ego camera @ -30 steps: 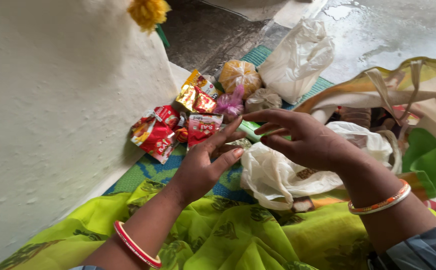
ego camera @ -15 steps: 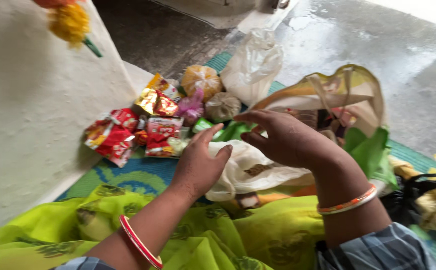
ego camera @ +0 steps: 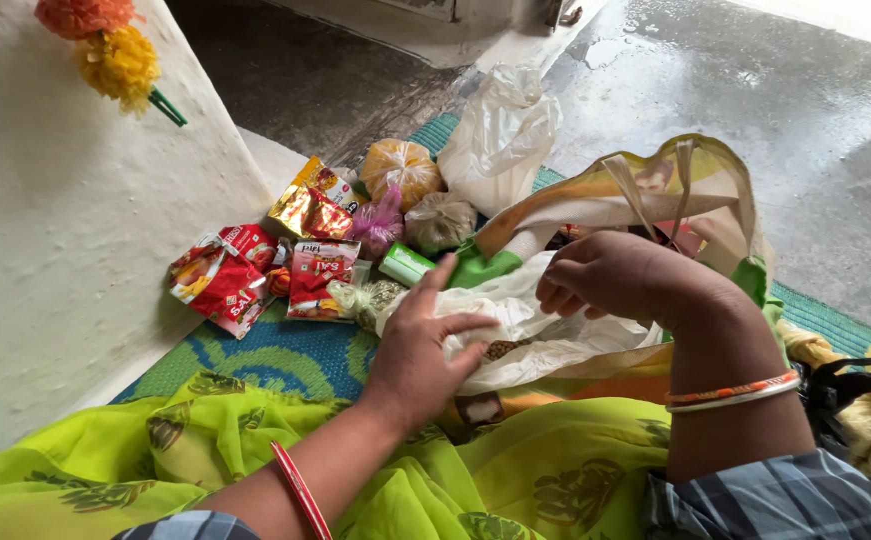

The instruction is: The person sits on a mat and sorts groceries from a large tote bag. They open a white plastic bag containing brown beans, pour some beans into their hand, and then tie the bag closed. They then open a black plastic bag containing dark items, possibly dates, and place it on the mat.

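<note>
I'm looking down on my left hand (ego camera: pixel 420 350), which lies flat on a white plastic bag (ego camera: pixel 545 335) in my lap, fingers (ego camera: pixel 455 325) spread, thumb pinching a fold of it. My right hand (ego camera: pixel 620 280) curls over the bag's top edge, fingers tucked in and gripping the plastic, I judge, though the tips are hidden. Something brown and grainy shows through the bag between the two hands. Beyond, red snack packets (ego camera: pixel 245 280), a gold pouch (ego camera: pixel 307 212), an orange netted bundle (ego camera: pixel 400 170) and a green tube (ego camera: pixel 405 265) already lie out on the mat (ego camera: pixel 275 355). The cloth tote (ego camera: pixel 655 195) behind gapes open, with more inside, so I'd say the work sits about midway.
</note>
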